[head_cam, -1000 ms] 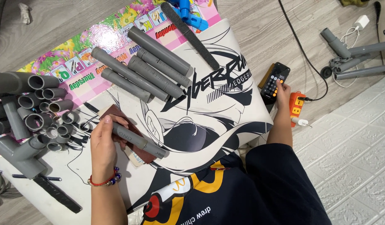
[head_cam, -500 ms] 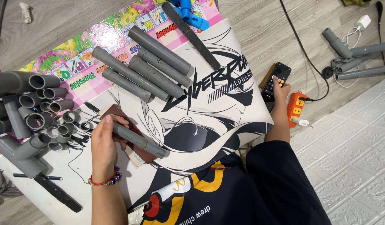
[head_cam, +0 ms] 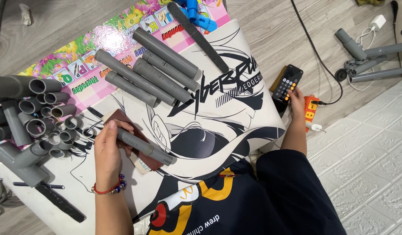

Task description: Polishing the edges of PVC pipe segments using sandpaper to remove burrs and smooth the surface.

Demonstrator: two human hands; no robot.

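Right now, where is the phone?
In the head view the phone is on the right, on the wooden floor beside the table, under the right hand, near the orange power strip.

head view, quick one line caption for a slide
Left hand holds a grey pipe on sandpaper; right hand taps a phone.

Black printed shirt, red beaded bracelet [head_cam: 108,188]

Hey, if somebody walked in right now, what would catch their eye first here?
Probably the left hand gripping a grey pipe over brown sandpaper on the illustrated mat. Off to the right, the right hand touches a phone on the floor. A heap of grey pipe fittings crowds the left edge.
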